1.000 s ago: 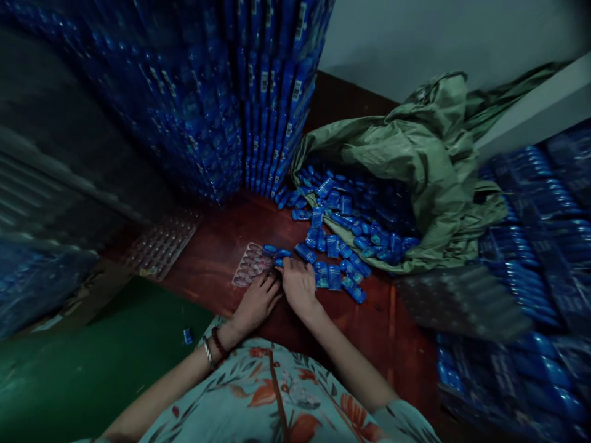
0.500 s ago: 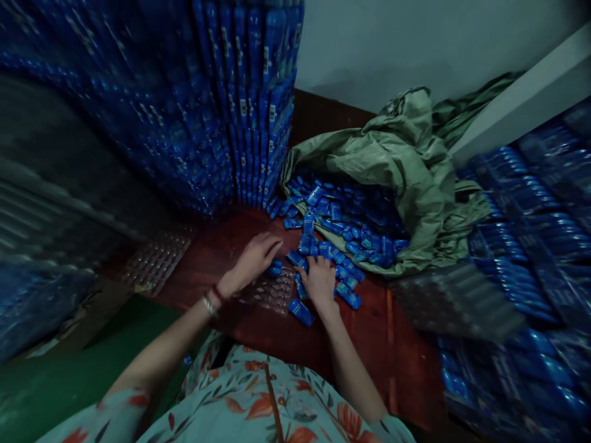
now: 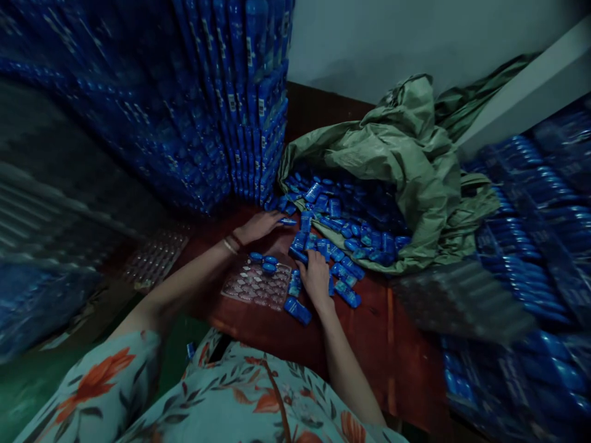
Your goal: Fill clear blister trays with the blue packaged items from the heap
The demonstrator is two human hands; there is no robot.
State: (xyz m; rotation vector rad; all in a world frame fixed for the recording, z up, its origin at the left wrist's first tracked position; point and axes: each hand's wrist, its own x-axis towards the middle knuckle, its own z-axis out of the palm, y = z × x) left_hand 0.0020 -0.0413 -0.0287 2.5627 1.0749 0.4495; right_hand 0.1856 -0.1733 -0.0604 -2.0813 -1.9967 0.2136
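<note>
My left hand (image 3: 261, 226) reaches to the far side of the clear plastic tray, its fingers closed on the end of a small blue packet (image 3: 289, 221). My right hand (image 3: 317, 275) is right of the tray, with thumb and fingers curled on another blue packet (image 3: 298, 255). The clear tray (image 3: 249, 293) has rows of moulded pockets and lies on the reddish-brown table (image 3: 364, 344). A few blue pieces (image 3: 269, 264) stand on edge in its far row. More loose packets (image 3: 298, 311) lie around my right hand.
A green sack (image 3: 420, 160) lies open behind the packets, with many more inside. Tall stacks of blue packs (image 3: 252, 111) rise at the back left. Grey plastic trays (image 3: 466, 301) are piled at the right, and another clear tray (image 3: 157, 258) lies at the left.
My left hand has moved from above the tray up and away to a packet near the sack. More blue pieces show in the tray. My right hand has shifted slightly left.
</note>
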